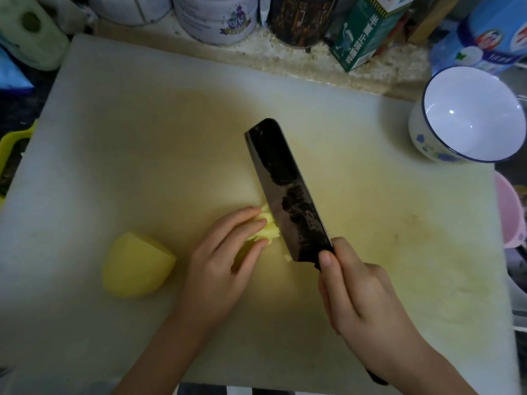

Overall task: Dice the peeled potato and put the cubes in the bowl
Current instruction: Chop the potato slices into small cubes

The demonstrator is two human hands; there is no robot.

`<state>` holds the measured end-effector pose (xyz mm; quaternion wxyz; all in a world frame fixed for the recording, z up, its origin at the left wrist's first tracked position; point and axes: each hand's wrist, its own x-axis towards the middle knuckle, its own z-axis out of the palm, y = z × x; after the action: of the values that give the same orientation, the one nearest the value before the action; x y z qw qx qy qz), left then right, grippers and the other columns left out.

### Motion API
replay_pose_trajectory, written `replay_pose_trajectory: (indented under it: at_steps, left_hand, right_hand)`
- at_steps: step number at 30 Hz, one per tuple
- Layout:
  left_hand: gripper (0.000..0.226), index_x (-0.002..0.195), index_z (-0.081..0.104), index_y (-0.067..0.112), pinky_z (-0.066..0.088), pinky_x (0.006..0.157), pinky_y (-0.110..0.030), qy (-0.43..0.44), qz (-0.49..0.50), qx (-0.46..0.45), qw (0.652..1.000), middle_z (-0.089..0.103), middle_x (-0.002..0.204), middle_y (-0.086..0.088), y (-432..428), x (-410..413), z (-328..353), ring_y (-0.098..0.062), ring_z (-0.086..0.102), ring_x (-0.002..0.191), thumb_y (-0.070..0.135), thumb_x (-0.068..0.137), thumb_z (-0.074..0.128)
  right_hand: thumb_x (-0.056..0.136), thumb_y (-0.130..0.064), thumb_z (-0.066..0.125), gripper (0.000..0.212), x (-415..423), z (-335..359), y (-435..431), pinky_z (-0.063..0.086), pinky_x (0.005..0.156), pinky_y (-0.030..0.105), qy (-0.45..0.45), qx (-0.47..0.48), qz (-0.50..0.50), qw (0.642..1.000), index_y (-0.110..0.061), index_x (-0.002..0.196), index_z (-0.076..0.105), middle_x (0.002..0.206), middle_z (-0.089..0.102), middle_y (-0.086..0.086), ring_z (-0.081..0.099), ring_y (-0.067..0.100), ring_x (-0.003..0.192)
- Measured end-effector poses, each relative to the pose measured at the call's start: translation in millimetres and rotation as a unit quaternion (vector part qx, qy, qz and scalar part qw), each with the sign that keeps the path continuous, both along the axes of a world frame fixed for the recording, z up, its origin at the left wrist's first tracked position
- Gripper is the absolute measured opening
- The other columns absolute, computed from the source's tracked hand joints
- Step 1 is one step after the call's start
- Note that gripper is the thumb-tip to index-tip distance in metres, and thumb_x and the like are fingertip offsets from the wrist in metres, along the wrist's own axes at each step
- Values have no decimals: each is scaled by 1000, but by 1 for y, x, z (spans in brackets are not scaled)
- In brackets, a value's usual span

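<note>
A peeled potato half (137, 267) lies cut face right on the white cutting board (114, 124). My left hand (219, 260) presses down on a sliced potato piece (266, 228) near the board's middle, fingers curled over it. My right hand (359, 297) grips the handle of a dark cleaver (288, 192), index finger along the blade's heel. The blade stands against the piece's right side, just beyond my left fingertips. A white bowl (467, 115) with a blue rim sits at the board's far right corner, with nothing in it.
Tins (216, 18), a green carton (368, 32) and a blue-and-white tub (490, 32) line the counter behind the board. A pink container (510, 212) sits off the right edge, a yellow object (11, 143) off the left.
</note>
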<state>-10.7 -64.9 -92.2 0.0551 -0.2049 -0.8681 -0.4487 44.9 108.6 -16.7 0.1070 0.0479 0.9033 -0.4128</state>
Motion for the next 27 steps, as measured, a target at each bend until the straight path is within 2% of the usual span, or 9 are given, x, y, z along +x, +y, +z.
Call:
replay_pose_trajectory:
  at_steps: [5,10,13,15,18,21,24,26,27]
  left_hand:
    - [23,107,71,1,47,100,-27,15,5,-14,1000,65,117,-7,1,1,-1,-14,60,112,7,85,69]
    - [24,106,71,0,48,99,-28,22,9,-7,1000,66,115,-7,1,1,-3,-14,61,111,6,83,71]
    - [25,107,71,0,46,102,-26,23,11,-10,1000,66,114,-7,2,1,-3,-13,60,113,7,83,71]
    - [24,106,71,0,44,102,-25,24,14,-9,1000,67,113,-8,2,1,-2,-13,60,113,6,83,71]
    - [22,104,71,-1,45,102,-25,16,16,-1,1000,67,113,-8,3,1,-2,-13,61,113,5,83,71]
    - [23,106,71,1,46,101,-26,6,14,6,1000,66,115,-6,2,0,-2,-12,60,113,6,83,71]
    - [24,107,71,4,48,98,-28,-13,11,10,1000,65,117,-4,-1,0,-1,-11,61,112,7,83,71]
    - [27,111,70,5,48,99,-28,-23,11,10,1000,65,119,-3,-1,0,-1,-11,60,114,9,84,71]
    - [29,113,69,5,47,100,-27,-31,12,12,999,64,121,-2,-1,0,0,-10,58,116,11,85,70]
  right_hand:
    - [93,-54,21,25,6,-6,-4,31,42,39,1,6,5,1000,-35,84,35,52,46,10,43,21,42]
    - [94,-54,21,27,7,-4,-7,25,41,28,-8,19,4,1000,-31,88,36,53,45,4,43,18,42]
    - [96,-52,18,25,5,-6,-14,21,37,24,-7,82,31,996,-33,88,32,43,33,-5,40,17,37]
    - [96,-46,20,21,2,-8,-21,19,35,27,-16,134,49,990,-30,89,31,42,25,-12,36,17,33]
    - [98,-38,26,18,-5,-10,-25,11,35,26,-21,152,45,987,-25,89,33,45,19,-15,23,13,33]
    - [98,-35,25,17,-24,-14,-23,24,37,22,-15,98,31,995,-26,88,34,47,37,-9,38,16,36]
    - [100,-27,33,21,-46,-10,-16,26,38,12,11,36,7,999,-28,79,37,51,45,-7,49,14,44]
    - [100,-28,33,23,-47,-1,-11,30,36,18,24,7,1,1000,-28,78,38,48,46,-4,47,15,40]
    - [100,-31,32,23,-43,4,-8,33,36,25,26,-10,-3,1000,-29,78,38,47,47,-1,46,16,38]
